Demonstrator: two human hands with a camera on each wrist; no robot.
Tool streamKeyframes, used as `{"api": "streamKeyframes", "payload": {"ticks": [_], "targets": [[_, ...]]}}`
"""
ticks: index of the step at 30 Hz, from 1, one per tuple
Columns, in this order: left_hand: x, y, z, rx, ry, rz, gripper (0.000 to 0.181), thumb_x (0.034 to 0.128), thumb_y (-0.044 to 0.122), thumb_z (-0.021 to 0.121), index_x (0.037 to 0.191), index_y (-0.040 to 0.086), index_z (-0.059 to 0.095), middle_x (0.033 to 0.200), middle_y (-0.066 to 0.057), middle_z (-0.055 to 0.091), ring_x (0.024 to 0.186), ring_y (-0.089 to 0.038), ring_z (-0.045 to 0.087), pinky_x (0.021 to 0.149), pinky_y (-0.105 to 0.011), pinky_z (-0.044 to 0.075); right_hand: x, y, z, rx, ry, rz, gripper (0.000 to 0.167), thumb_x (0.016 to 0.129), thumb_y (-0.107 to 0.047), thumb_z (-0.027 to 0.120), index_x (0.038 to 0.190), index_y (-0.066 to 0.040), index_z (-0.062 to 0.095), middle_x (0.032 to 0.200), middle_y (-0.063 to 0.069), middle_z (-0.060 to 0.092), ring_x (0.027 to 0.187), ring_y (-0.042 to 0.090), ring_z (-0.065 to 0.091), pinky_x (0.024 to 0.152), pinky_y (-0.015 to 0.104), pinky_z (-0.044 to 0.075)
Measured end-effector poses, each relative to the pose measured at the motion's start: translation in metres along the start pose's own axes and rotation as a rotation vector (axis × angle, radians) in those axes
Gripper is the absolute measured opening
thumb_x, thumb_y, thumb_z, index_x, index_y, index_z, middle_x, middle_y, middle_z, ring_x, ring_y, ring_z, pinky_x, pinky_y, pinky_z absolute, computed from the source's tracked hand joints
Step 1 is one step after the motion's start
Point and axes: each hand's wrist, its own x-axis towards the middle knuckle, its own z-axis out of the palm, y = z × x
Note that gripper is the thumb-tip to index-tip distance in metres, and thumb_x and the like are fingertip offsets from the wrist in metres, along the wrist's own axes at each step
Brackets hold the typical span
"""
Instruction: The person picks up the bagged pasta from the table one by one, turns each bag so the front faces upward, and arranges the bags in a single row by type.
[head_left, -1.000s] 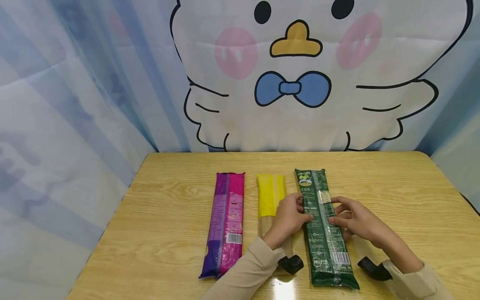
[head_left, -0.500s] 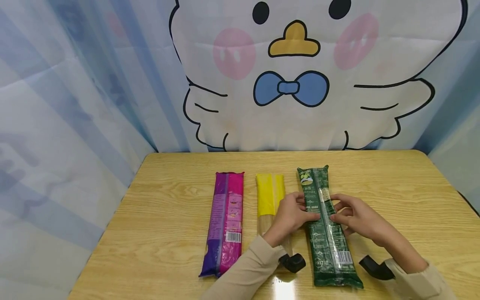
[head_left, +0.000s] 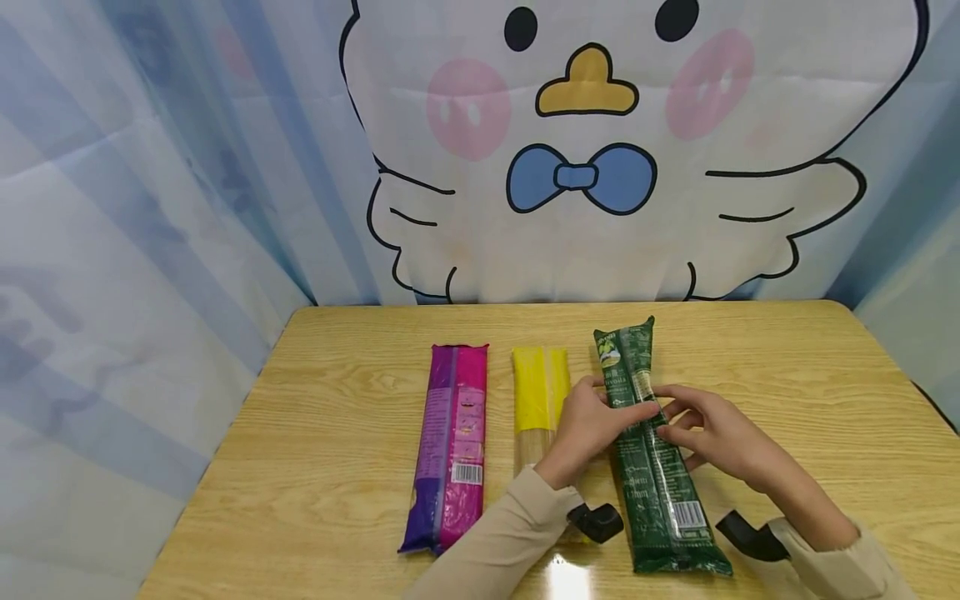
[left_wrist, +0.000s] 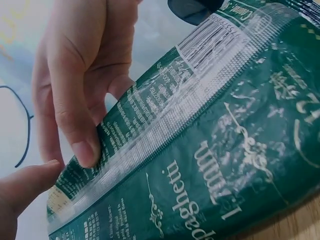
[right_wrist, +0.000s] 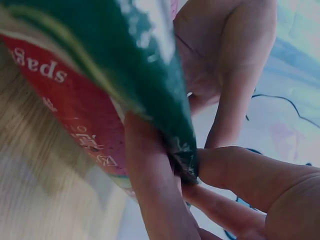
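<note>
A green spaghetti packet (head_left: pixel 660 492) is tilted, its far end raised off the table and its near end low. The left hand (head_left: pixel 592 421) grips its left edge, thumb across the top face, other fingers mostly hidden. At the right edge, the right hand (head_left: pixel 716 433) pinches it between thumb and fingers; in the right wrist view the fingers (right_wrist: pixel 150 175) lie against the underside of the packet (right_wrist: pixel 150 60), which shows a red label. The left wrist view shows the packet's printed back (left_wrist: pixel 190 150) and barcode.
Left of the green packet, a yellow packet (head_left: pixel 531 392) with a see-through lower part lies partly under the left forearm. Farther left lies a pink and purple packet (head_left: pixel 453 442). Behind the wooden table (head_left: pixel 337 367) hangs a cartoon-printed curtain (head_left: pixel 585 250).
The green packet's far end has risen and its near end has shifted slightly right. The left hand has moved up and right, its thumb reaching farther across the packet.
</note>
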Motion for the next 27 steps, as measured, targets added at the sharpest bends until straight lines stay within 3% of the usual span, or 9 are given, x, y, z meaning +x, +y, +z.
{"api": "streamKeyframes", "payload": {"ticks": [9, 16, 27], "targets": [[-0.002, 0.005, 0.005, -0.078, 0.035, -0.017, 0.083, 0.0737, 0.040, 0.087, 0.139, 0.005, 0.050, 0.124, -0.012, 0.061, 0.107, -0.025, 0.061, 0.083, -0.041, 0.057, -0.007, -0.009, 0.005, -0.126, 0.058, -0.036, 0.060, 0.096, -0.007, 0.062, 0.147, 0.010, 0.037, 0.119, 0.028, 0.055, 0.090, 0.025, 0.064, 0.055, 0.028, 0.059], [-0.004, 0.007, 0.009, -0.120, 0.089, -0.012, 0.069, 0.0725, 0.029, 0.088, 0.131, 0.007, 0.058, 0.112, -0.008, 0.063, 0.092, -0.019, 0.061, 0.077, -0.040, 0.057, -0.009, -0.016, 0.012, -0.221, 0.100, -0.057, 0.057, 0.094, -0.004, 0.064, 0.144, 0.010, 0.041, 0.110, 0.021, 0.061, 0.086, 0.024, 0.066, 0.052, 0.025, 0.057], [-0.003, 0.008, 0.013, -0.256, 0.138, -0.083, 0.056, 0.0735, 0.011, 0.086, 0.123, 0.009, 0.061, 0.106, -0.007, 0.063, 0.087, -0.020, 0.060, 0.076, -0.041, 0.057, -0.012, -0.025, 0.019, -0.264, 0.120, -0.068, 0.050, 0.091, -0.004, 0.068, 0.136, 0.008, 0.051, 0.102, 0.014, 0.064, 0.082, 0.020, 0.068, 0.053, 0.026, 0.057]]}}
